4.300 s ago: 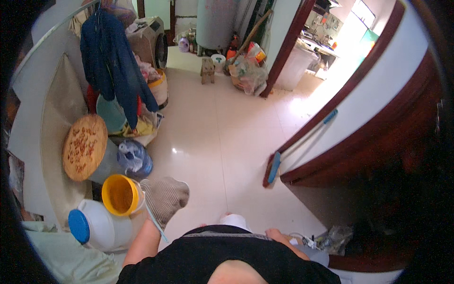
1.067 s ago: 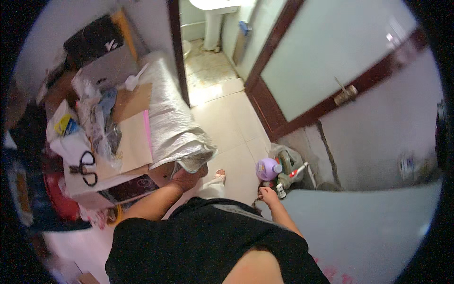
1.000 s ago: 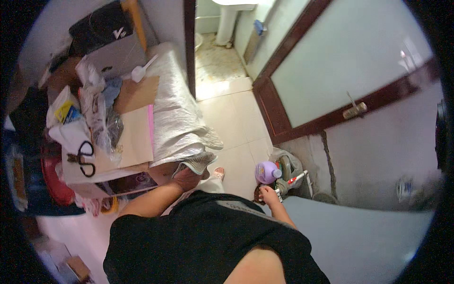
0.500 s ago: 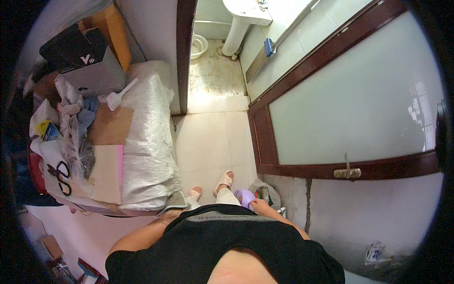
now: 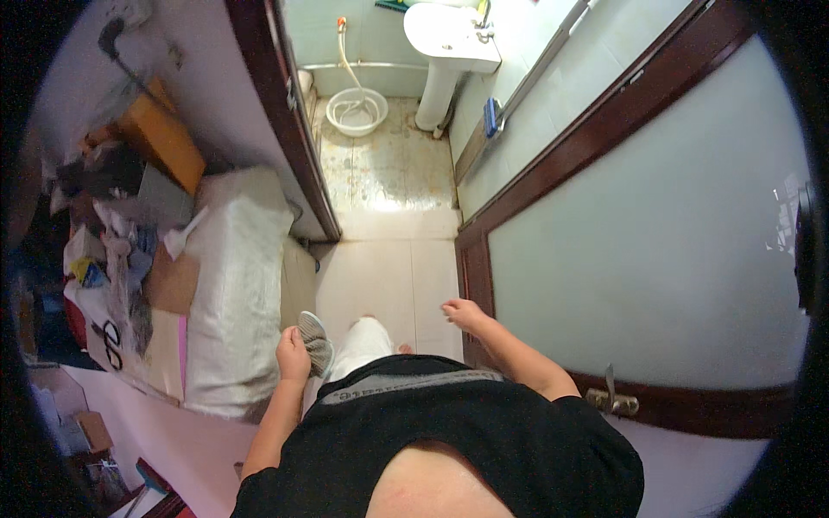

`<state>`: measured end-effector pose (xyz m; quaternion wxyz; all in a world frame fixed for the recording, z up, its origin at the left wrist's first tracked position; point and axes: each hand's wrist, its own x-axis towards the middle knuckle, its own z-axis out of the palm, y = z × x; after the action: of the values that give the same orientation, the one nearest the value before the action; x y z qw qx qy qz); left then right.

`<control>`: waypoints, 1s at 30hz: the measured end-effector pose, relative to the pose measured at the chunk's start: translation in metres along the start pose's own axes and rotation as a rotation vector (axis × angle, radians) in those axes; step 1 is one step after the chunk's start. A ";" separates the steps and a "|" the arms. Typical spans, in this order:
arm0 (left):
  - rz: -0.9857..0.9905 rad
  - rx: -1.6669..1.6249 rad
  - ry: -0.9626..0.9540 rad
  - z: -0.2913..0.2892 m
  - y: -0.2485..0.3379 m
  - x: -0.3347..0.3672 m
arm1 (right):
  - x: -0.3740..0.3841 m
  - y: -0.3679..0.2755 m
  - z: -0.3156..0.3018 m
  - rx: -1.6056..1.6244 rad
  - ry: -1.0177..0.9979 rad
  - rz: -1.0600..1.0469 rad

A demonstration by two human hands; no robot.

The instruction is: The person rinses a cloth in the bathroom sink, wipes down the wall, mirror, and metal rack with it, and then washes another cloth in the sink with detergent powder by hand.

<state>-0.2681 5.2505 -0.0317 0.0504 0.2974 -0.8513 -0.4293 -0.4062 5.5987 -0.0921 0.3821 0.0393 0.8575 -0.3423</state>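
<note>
My left hand (image 5: pixel 294 355), near the covered bed-like surface, is closed on a pair of grey ribbed slippers (image 5: pixel 318 347) with pale edges. The slippers hang beside my left leg, and my hand covers part of them. My right hand (image 5: pixel 466 314) is held out in front of me near the dark door frame. Its fingers are loosely curled and a little apart, with nothing seen in them. White trousers (image 5: pixel 363 341) show below my black shirt, and my feet are mostly hidden.
On the right stands an open door (image 5: pixel 639 250) with frosted glass. Through the doorway are a white basin (image 5: pixel 358 114) with a hose, a pedestal sink (image 5: pixel 439 91) and a blue-headed mop (image 5: pixel 492 118). At left, a plastic-covered platform (image 5: pixel 233 319) holds boxes, black-handled scissors (image 5: pixel 110 345) and a white scoop (image 5: pixel 181 237).
I have moved toward the doorway, and more of the washroom shows. My right hand has left the purple object by the plastic bag and come forward. The slippers have come further into view.
</note>
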 end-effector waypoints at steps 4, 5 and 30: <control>-0.020 -0.447 -0.130 0.035 0.074 0.072 | 0.029 -0.108 -0.024 0.300 -0.323 -0.258; 0.009 -0.525 -0.242 0.047 0.092 0.091 | 0.027 -0.135 -0.031 0.411 -0.370 -0.333; 0.380 0.031 -0.899 0.238 0.336 0.424 | 0.274 -0.255 -0.319 0.956 0.116 -0.391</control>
<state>-0.8518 5.3376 0.0032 -0.2490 -0.0773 -0.8344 -0.4857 -0.8841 5.5481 0.0140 0.2022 0.0677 0.6165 -0.7579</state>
